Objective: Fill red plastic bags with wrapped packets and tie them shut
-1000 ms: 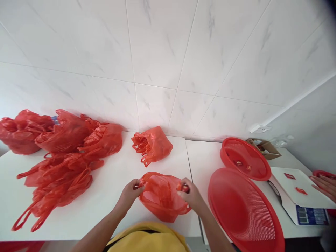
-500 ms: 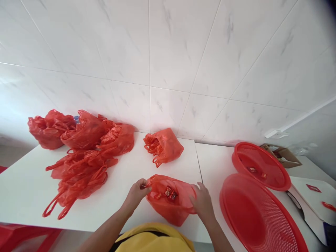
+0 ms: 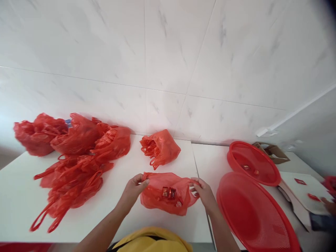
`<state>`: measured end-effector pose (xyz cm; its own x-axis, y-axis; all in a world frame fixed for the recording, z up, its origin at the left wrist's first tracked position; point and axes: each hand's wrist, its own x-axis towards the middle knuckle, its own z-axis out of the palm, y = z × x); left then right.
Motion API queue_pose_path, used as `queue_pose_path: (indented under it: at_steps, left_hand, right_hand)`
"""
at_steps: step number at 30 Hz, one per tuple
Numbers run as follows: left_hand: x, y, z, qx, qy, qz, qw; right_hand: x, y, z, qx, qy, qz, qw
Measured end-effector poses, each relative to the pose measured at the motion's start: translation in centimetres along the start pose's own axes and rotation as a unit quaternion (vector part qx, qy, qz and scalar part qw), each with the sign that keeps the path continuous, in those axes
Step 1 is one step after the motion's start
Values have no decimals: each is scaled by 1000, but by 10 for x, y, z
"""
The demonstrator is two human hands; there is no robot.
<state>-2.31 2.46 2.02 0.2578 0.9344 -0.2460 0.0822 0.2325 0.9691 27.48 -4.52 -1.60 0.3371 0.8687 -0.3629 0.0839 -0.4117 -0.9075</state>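
Observation:
A thin red plastic bag [image 3: 152,199] is stretched between my two hands just above the white table, near its front edge. My left hand [image 3: 135,190] pinches the bag's upper left corner. On the other side, my right hand [image 3: 203,192] grips the right handle end, fingers curled round it. Several small red wrapped packets [image 3: 169,192] show inside the bag. Behind it, close to the wall, sits another red bag [image 3: 168,148], bulging and with its handles loose.
Several filled red bags [image 3: 84,136] and flat ones [image 3: 76,185] lie on the left. To the right stand a large red basket [image 3: 244,206] and a smaller red basket [image 3: 252,154] with small packets. Beyond are a cardboard box [image 3: 278,154], a white scale [image 3: 299,206] and another person's hand [image 3: 328,205].
My hands have spread the bag wider and flatter, with the right hand now at its right end. Another person's hand has come in at the far right. The camera view has shifted slightly.

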Motion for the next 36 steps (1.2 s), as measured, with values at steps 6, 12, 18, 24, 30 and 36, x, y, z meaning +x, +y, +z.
queue_pose_path:
  at_steps: [6, 12, 18, 24, 30, 36]
  left_hand:
    - [-1, 1, -5, 63, 16, -24, 998]
    - [3, -29, 4, 75, 49, -87, 992]
    - [-2, -9, 21, 67, 78, -90, 991]
    - [-1, -11, 24, 27, 52, -60, 996]
    - [-4, -30, 20, 52, 80, -20, 995]
    - [-13, -37, 7, 90, 194, 43, 976]
  right_hand:
    - [7, -14, -29, -14, 55, -67, 996]
    - [8, 8, -78, -46, 124, 10, 991]
    - [14, 37, -108, -82, 119, 40, 989]
    - [39, 45, -86, -144, 81, -7, 986]
    - [45, -35, -3, -156, -1, -138, 978]
    - [29, -68, 76, -175, -182, -190, 949]
